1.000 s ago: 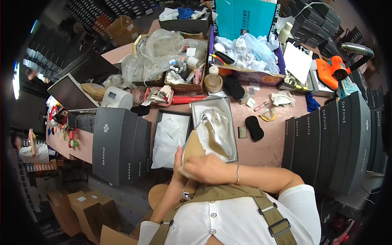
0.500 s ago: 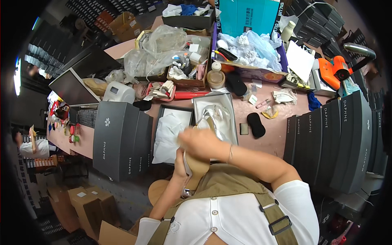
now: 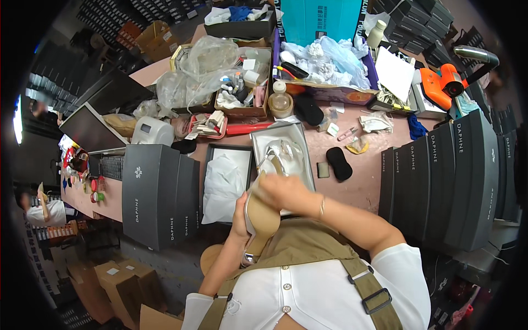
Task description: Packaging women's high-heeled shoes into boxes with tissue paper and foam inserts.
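My left hand (image 3: 240, 220) is wrapped around the side of a high-heeled shoe (image 3: 260, 217), its beige sole turned up toward me and a shiny silver part at its lower end near my apron. Against the upper end of that sole lies my right hand (image 3: 286, 192), fingers curled and slightly blurred; whatever they hold is hidden. Just beyond, an open shoebox (image 3: 312, 168) with a pale inside holds a silver-strapped shoe (image 3: 270, 158) and clear plastic. White tissue paper (image 3: 224, 190) spills from the dark box half (image 3: 209, 157) to its left.
Stacks of dark shoeboxes stand left (image 3: 159, 192) and right (image 3: 440, 181). Behind are a glue jar (image 3: 281, 103), a carton of crumpled tissue (image 3: 330, 94) and an orange tool (image 3: 437, 88). A black oval pad (image 3: 339, 163) lies right of the open box.
My right hand has shifted slightly right along the shoe, uncovering more of the sole. My left hand keeps its hold, and the whole view has moved a little.
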Demonstrator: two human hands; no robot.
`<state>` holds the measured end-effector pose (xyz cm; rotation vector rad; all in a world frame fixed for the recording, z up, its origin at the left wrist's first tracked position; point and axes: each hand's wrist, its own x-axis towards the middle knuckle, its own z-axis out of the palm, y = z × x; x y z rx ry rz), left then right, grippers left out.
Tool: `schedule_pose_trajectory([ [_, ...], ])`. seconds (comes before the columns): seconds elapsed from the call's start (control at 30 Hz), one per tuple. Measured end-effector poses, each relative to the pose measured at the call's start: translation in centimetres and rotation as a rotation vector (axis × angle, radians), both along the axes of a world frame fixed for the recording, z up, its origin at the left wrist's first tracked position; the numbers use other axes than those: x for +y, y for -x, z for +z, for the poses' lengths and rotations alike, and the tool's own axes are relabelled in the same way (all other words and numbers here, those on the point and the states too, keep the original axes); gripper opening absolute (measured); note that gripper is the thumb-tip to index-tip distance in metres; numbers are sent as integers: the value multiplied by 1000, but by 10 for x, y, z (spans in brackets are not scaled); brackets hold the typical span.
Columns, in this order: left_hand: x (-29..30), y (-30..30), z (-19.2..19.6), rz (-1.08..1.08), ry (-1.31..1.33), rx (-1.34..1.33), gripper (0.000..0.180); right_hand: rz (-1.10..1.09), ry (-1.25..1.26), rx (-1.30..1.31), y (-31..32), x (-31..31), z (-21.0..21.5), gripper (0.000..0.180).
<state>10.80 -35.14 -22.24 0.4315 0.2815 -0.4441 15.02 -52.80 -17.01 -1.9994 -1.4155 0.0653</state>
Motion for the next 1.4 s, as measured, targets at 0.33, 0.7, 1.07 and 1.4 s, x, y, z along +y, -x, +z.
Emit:
schedule_pose_trajectory([
  [0.33,-1,-7,13,-43,-110,22,66,-201,-1,37,-26,3,-11,15],
  [0.7,78,-51,-22,327,-868,-215,53,-408,236,705,-51,-33,-109,44],
  [1.07,54,-88,87,241,-1717,-874,45,-222,352,458,-67,-22,-40,38],
  [1.4,-18,-58,35,-1024,-307,38,88,726,463,626,-60,5,64,27],
])
